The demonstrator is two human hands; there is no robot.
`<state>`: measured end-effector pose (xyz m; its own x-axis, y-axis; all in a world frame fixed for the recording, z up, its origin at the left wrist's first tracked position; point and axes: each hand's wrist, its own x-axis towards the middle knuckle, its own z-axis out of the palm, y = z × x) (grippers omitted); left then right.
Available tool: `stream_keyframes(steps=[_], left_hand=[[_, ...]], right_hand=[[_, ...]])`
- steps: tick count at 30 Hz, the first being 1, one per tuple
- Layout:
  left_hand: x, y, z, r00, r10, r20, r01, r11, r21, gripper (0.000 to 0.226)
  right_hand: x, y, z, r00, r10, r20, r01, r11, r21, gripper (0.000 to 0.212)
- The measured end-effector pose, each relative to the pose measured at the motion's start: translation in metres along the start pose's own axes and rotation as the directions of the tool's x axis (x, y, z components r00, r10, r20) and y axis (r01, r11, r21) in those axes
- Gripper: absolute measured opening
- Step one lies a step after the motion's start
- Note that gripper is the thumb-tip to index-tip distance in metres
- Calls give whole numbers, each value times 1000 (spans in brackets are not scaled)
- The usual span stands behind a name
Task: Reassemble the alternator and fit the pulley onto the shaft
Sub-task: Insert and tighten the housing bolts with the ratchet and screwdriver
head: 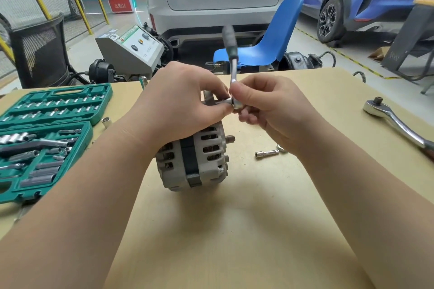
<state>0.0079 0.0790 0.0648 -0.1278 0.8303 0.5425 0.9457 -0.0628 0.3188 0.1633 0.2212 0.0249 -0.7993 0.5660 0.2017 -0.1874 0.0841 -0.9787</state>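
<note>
A grey alternator [199,162] lies on its side in the middle of the tan table [234,230], its short shaft [230,138] pointing right. My left hand [180,103] rests on top of the alternator and pinches a small silver socket [225,101]. My right hand [265,110] pinches the head of a small ratchet [232,70] against that socket; the ratchet's black handle stands up and away from me. No pulley is visible.
A green socket set case [47,138] lies open at the left. A large chrome ratchet [394,122] lies at the right edge. A small extension bar [266,154] and a loose socket [106,122] lie on the table. A blue chair [270,42] stands behind.
</note>
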Motion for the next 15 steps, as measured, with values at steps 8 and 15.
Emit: stream_keyframes(steps=[8,15], left_hand=[[4,-1,1,998,-5,61,0,996,86,26],[-8,-9,-9,996,78,31,-79,997,20,34]], right_hand=[[-11,8,2,925,-380,33,381,923,-54,27],[-5,4,5,975,-205,-82,183,958,-223,11]])
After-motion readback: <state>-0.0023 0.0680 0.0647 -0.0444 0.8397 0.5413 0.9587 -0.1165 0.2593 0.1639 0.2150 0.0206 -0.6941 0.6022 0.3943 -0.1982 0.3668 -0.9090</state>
